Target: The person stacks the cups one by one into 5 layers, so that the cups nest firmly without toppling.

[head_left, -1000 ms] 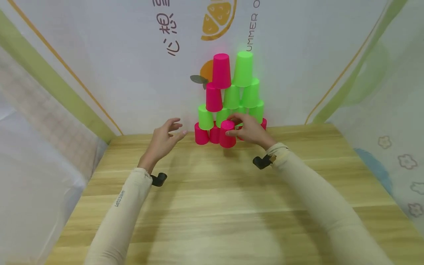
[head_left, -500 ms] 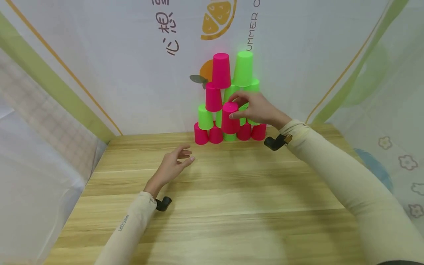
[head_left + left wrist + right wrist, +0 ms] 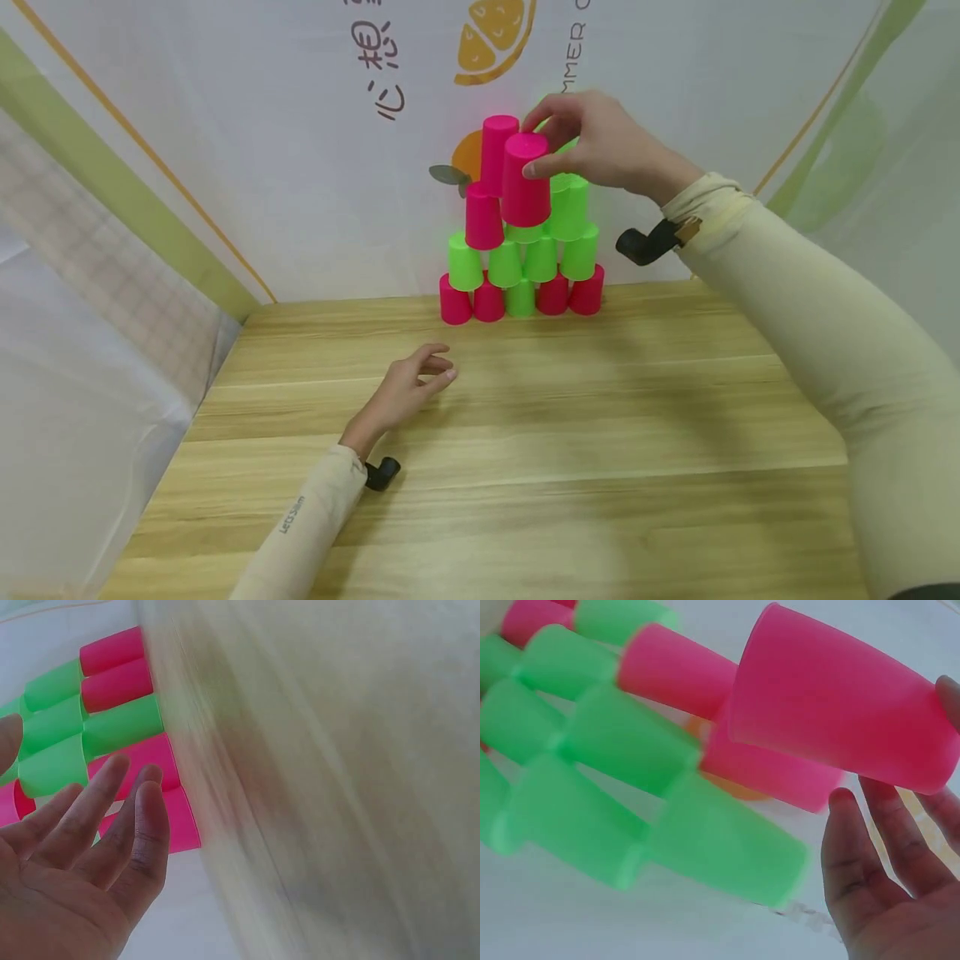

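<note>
My right hand (image 3: 611, 146) pinches an upside-down pink cup (image 3: 527, 192) near its base, between thumb and fingers. In the head view, this cup hangs in front of the upper part of a pyramid of upturned cups. A pink cup (image 3: 495, 154) stands at the pyramid's top left. The green cup (image 3: 727, 836) beside it is mostly hidden behind my hand in the head view, but shows in the right wrist view. Low over the table, my left hand (image 3: 401, 392) has its fingers loosely extended and holds nothing, apart from the pink bottom-row cups (image 3: 142, 761).
The pyramid stands at the back edge of the wooden table (image 3: 480, 467), close to a white printed cloth (image 3: 337, 192). Its bottom row has pink cups around one green cup (image 3: 521, 298); the row above is green. Cloth hangs on both sides.
My right hand has raised the pink cup from the bottom-row level to the pyramid's top level. The left hand has drawn back from beside the stack toward the front, then slightly right.
</note>
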A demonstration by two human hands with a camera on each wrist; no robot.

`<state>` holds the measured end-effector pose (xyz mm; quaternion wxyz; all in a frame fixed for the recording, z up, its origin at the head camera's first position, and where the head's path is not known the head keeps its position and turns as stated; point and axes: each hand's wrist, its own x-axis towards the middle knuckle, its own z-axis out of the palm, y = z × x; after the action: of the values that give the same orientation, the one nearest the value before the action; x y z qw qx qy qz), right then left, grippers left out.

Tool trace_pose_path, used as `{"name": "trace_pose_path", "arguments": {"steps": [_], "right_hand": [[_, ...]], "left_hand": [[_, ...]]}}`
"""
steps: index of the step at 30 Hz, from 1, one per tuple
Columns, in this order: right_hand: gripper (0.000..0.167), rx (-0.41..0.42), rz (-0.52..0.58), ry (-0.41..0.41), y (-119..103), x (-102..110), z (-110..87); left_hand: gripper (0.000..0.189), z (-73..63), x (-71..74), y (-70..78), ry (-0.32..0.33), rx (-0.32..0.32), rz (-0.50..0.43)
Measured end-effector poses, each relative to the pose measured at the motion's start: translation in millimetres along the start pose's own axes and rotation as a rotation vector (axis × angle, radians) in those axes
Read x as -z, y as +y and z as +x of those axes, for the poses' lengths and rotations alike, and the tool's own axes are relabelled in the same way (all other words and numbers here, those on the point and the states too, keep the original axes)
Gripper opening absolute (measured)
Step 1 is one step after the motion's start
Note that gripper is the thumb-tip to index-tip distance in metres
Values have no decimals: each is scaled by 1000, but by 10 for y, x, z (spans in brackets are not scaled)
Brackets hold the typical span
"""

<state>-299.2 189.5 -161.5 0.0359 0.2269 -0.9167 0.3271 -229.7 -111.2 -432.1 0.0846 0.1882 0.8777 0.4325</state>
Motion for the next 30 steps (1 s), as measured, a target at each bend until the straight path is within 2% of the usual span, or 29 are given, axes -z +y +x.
{"name": "trace_pose_path", "arguments": {"steps": [5,9,15,23,30], "right_hand": [[49,18,-44,80,-156,196,106],[51,-11,-66,132,-247,313,204],[55,-114,-58,189,-351,410,367],[63,-300,1,228,-426,483,499],[59,-328,45,271,-370,436,593]], "left_hand": [[55,26,-7,31,1,-2,1],[56,39,-6,58,-1,-12,13],[55,52,13,83,-13,-17,28],[54,68,-11,104,-23,-18,26],[53,36,-50,108,-27,0,16]]}}
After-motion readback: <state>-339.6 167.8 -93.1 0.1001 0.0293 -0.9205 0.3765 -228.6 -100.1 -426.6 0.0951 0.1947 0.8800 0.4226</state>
